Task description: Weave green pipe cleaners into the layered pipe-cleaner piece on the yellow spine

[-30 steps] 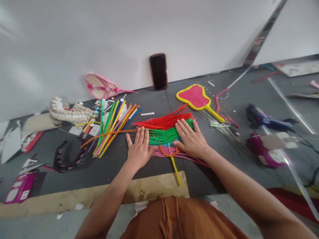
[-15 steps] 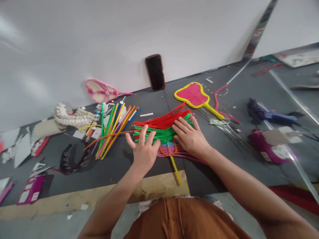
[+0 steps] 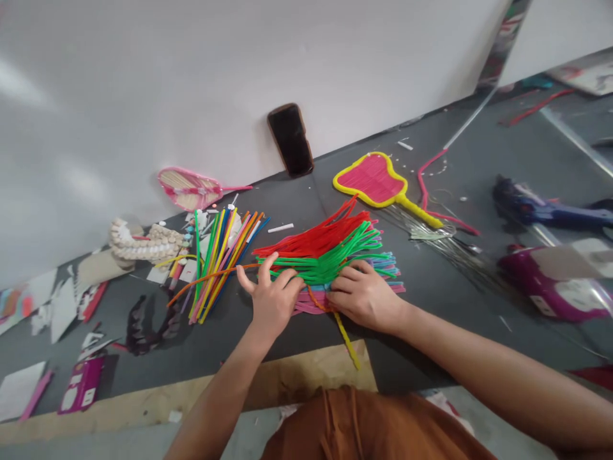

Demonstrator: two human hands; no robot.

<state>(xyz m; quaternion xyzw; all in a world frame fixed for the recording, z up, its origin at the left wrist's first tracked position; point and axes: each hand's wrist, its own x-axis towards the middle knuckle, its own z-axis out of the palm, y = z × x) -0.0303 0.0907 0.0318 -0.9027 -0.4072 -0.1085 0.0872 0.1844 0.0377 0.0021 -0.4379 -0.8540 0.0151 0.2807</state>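
In front of me lies a layered fan of bent pipe cleaners: red ones (image 3: 318, 235) at the top, green ones (image 3: 320, 267) in the middle, blue ones (image 3: 389, 263) and pink ones (image 3: 309, 303) below. My left hand (image 3: 271, 297) rests on the left ends of the green layer with its fingers apart. Curled together at the lower middle, the fingers of my right hand (image 3: 366, 297) pinch an orange pipe cleaner (image 3: 313, 298) looped there; their tips are partly hidden. A yellow twisted stem (image 3: 347, 342) points down towards me from below that hand.
Loose coloured pipe cleaners (image 3: 223, 262) lie to the left. Behind are a yellow-rimmed pink fan (image 3: 371, 179), a pink leaf-shaped fan (image 3: 189, 187) and a phone (image 3: 290, 140) leaning on the wall. Thin wires (image 3: 440, 246), a blue glue gun (image 3: 541, 207) and a purple box (image 3: 546, 291) are on the right.
My right hand has slid down off the green layer, and its fingers have curled in at the orange loop. My left hand stays on the left ends. The view has shifted slightly.
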